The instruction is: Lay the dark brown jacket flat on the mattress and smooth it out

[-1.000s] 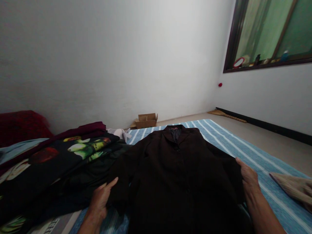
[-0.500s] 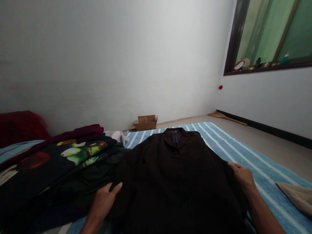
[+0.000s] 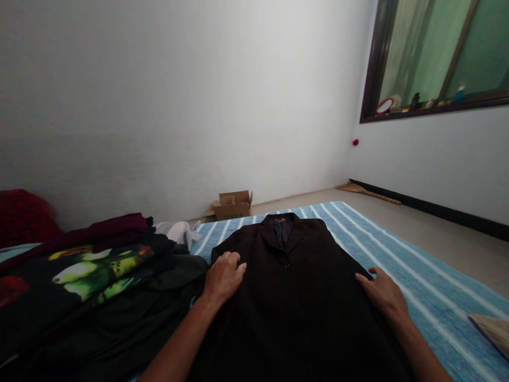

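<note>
Left hand (image 3: pixel 223 277) and right hand (image 3: pixel 384 295) touch a dark-brown, collared cloth jacket (image 3: pixel 300 300), grip unclear; straightening seems underway, probably calling for smoothing next.

Jacket (image 3: pixel 286 302) is blackish, sheet (image 3: pixel 441 302) blue with white stripes.
</note>
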### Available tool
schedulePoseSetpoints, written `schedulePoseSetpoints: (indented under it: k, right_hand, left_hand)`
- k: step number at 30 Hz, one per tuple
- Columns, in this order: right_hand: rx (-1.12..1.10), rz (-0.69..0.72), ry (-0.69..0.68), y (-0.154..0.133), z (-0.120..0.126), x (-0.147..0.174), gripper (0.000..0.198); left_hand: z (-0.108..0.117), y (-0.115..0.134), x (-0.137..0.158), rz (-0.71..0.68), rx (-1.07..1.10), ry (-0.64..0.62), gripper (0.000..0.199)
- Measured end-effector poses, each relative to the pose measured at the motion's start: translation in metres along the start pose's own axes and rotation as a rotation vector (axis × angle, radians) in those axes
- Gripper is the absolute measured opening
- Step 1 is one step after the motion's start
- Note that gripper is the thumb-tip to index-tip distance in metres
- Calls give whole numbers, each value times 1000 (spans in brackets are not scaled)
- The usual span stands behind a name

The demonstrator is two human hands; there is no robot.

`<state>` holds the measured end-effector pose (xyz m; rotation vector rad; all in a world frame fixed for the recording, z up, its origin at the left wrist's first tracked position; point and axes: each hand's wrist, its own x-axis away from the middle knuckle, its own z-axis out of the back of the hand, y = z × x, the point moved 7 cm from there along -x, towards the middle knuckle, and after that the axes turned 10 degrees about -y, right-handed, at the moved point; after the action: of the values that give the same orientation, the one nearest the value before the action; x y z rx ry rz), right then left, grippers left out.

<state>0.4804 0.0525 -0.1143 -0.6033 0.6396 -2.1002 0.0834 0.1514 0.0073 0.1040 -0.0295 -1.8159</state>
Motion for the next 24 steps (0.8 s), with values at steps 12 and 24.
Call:
schedulePoseSetpoints:
  k: [12,24]
  right_hand:
    - [52,-125,-10,14,6,-27,57]
    - [183,-84,-134,-19,-5,-61,44]
  left_hand:
    - [-40,-3,-139,67,-90,9,25]
    - [-71,-53,-195,282,-24,-100,35]
